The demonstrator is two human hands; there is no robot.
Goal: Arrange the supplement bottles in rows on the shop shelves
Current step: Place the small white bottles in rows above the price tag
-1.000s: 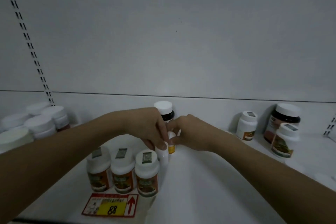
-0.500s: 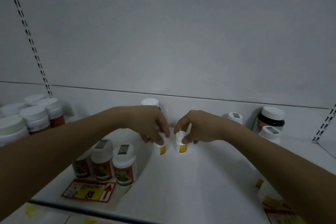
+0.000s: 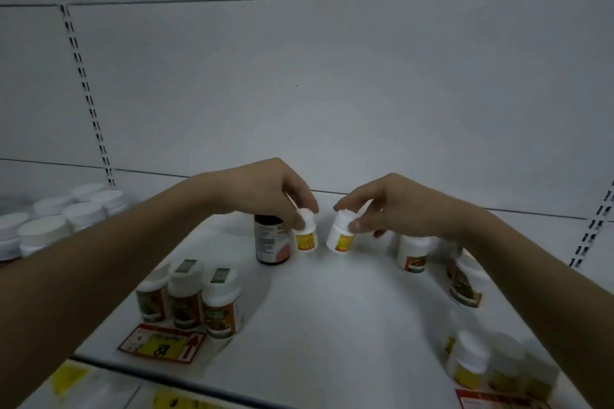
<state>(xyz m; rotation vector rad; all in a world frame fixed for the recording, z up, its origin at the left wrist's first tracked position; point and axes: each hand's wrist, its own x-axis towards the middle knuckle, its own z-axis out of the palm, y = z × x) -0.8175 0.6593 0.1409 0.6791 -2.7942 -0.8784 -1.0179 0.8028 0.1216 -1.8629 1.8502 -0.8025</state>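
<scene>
My left hand pinches the cap of a small white bottle with a yellow label near the middle of the white shelf. My right hand grips a second small white yellow-labelled bottle, tilted slightly, a short gap to the right of the first. A dark brown bottle stands just left of the first small bottle, its cap hidden behind my left hand.
Three white orange-labelled bottles stand in a row at front left behind a red and yellow price tag. White-capped jars cluster at far left. More bottles stand at right and front right.
The two small bottles, held together a second ago, are now apart with one in each hand. The view has shifted, so the dark bottle and the front-right bottles now show.
</scene>
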